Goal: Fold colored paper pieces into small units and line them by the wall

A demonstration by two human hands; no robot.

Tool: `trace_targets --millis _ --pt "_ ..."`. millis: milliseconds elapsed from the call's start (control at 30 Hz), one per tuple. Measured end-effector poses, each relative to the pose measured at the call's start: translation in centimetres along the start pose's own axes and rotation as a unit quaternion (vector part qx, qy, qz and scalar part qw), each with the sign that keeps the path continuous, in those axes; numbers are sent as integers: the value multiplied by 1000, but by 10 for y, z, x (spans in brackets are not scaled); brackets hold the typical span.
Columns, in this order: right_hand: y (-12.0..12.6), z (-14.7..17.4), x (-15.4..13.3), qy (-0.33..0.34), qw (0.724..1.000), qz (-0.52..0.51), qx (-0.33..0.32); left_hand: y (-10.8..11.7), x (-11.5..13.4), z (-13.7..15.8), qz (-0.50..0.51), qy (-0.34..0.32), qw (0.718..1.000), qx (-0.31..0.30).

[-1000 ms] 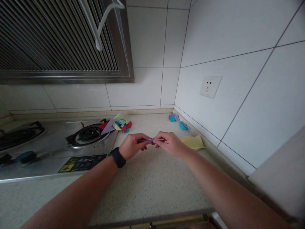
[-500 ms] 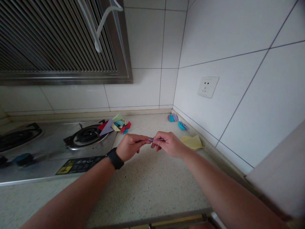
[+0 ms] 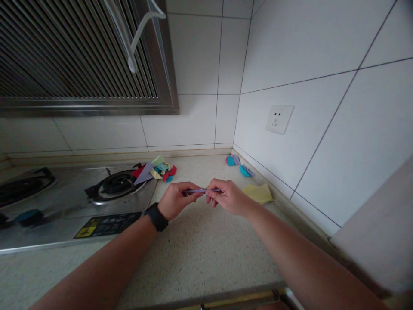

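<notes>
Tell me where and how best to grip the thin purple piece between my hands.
Probably pinch the purple piece either side of its middle, coming from left and right, as the left hand and right hand do: it shows thin, roughly level, edge toward the camera.

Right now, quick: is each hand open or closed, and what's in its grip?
Left hand: closed, pinching a thin purple paper.
Right hand: closed, pinching the same paper.
</notes>
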State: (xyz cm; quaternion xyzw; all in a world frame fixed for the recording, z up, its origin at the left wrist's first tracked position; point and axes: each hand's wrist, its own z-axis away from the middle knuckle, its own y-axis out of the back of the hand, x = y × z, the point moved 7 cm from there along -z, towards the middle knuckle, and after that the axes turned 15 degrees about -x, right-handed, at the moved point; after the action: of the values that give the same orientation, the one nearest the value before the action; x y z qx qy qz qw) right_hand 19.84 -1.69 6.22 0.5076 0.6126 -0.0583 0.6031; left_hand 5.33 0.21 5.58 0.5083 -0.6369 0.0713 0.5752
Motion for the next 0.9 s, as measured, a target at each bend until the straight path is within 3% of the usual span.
trace_targets --millis 200,467,900 --pt "-3 0 -10 9 999 37 3 -1 1 1 35 3 999 -9" --pt "-7 -2 -5 27 998 -62 1 -2 9 4 36 4 999 -20" --pt "-5 -3 0 20 992 -125 -11 1 13 3 36 -8 999 -32"
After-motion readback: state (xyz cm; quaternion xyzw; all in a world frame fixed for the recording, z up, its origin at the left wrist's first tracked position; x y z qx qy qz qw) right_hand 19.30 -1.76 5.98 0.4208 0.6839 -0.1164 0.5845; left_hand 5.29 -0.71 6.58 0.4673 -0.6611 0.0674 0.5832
